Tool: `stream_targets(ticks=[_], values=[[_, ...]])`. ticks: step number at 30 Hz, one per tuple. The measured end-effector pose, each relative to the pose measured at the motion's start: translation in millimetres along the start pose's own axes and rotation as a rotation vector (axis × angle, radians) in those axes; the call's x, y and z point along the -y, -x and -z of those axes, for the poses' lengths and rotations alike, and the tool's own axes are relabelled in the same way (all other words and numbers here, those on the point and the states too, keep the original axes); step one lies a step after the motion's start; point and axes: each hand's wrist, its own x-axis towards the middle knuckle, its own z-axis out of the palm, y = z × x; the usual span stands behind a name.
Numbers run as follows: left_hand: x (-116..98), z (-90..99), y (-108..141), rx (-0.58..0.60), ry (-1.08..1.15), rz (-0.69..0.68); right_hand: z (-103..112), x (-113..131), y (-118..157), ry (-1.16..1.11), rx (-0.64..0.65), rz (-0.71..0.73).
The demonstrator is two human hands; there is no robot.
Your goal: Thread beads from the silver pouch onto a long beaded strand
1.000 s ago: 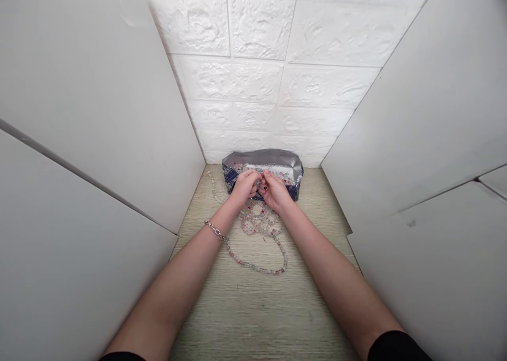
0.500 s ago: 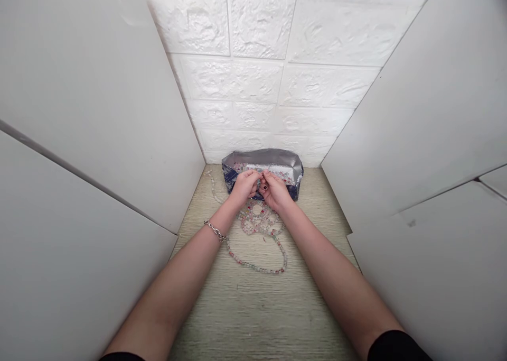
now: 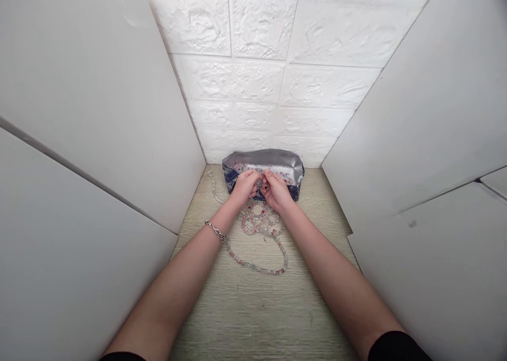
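Note:
My left hand (image 3: 246, 186) and my right hand (image 3: 276, 191) meet fingertip to fingertip over the front of a bag. Both are closed in a pinch; whatever sits between the fingers is too small and hidden to name. The bag (image 3: 269, 156) has a silvery lining and a dark blue patterned outside, and it stands open against the wall. Small pink, red and clear beads (image 3: 282, 175) lie inside it. Below my wrists a long strand of beads (image 3: 259, 269) in pink, green and white lies in loops on the wood-grain surface.
A white brick-patterned wall (image 3: 245, 81) closes off the back. Pale panels rise at the left (image 3: 99, 102) and right (image 3: 420, 112), leaving a narrow space. One end of the strand (image 3: 214, 187) trails toward the left panel. A chain bracelet (image 3: 216, 231) hangs on my left wrist.
Almost nothing differs. My hands stay pinched together in the same place, with only a tiny shift of the fingertips, and the bag and the strand lie as before.

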Motion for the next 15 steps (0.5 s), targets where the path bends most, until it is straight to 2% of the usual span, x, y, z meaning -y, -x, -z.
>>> stream_targets(ticks=[15], values=[[0.0, 0.6, 0.6, 0.020, 0.003, -0.015, 0.4, -0.1, -0.2, -0.015, 0.007, -0.003]])
